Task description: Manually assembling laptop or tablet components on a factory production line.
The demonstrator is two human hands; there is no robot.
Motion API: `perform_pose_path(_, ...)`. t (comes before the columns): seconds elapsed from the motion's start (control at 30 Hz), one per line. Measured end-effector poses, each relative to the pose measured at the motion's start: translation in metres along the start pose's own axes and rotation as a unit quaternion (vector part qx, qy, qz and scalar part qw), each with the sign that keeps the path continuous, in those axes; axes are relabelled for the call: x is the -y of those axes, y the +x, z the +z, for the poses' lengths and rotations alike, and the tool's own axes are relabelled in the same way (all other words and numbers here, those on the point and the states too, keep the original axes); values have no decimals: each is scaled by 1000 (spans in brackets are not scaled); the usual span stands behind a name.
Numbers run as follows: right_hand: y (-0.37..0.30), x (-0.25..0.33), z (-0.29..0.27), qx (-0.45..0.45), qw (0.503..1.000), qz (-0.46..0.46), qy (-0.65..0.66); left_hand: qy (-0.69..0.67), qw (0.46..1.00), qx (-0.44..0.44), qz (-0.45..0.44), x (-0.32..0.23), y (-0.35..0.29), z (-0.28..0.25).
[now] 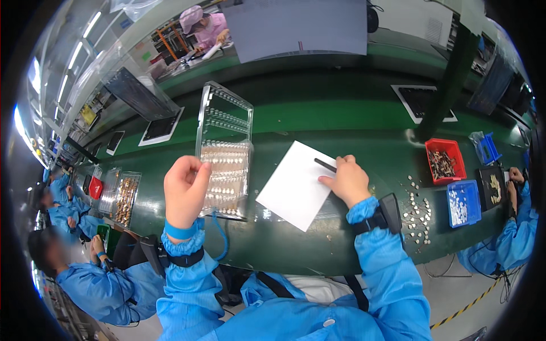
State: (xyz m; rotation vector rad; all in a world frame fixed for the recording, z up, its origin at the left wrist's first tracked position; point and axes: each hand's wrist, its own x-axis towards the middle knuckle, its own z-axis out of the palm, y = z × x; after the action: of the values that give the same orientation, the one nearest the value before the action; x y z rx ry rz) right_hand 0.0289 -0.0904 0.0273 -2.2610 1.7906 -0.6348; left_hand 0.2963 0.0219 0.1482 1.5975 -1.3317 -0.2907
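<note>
My left hand (pixel 186 187) is raised at the near left edge of a clear plastic tray (pixel 250 122). Its fingers are curled in with the thumb against them, and whatever they may hold is hidden. Rows of small white round pieces (pixel 228 192) fill the tray's nearer part; its far rows look bare. My right hand (pixel 348 181) is closed over the right corner of a white sheet or board (pixel 296 187). From its fingers a thin black stick-shaped tool (pixel 325 165) points up and left across the white surface; its exact kind is unclear.
Loose white pieces (pixel 418 219) lie scattered right of my right forearm. Beyond are a red bin (pixel 462 165) of small brownish parts and a blue bin (pixel 476 199) with white pieces. A coiled blue cord (pixel 223 238) hangs near my left wrist. Co-workers sit on both sides.
</note>
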Motion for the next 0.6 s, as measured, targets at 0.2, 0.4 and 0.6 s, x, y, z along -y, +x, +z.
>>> perform_pose_path(0.2,24,5,4,93,995,27,-15,-149,988,-50,3,0,-23,-24)
perform_pose_path(0.4,36,11,3,134,988,75,-32,-395,917,-44,-27,41,-28,-43)
perform_pose_path(0.6,43,12,4,158,982,87,-46,-462,883,-55,-59,55,-35,-46)
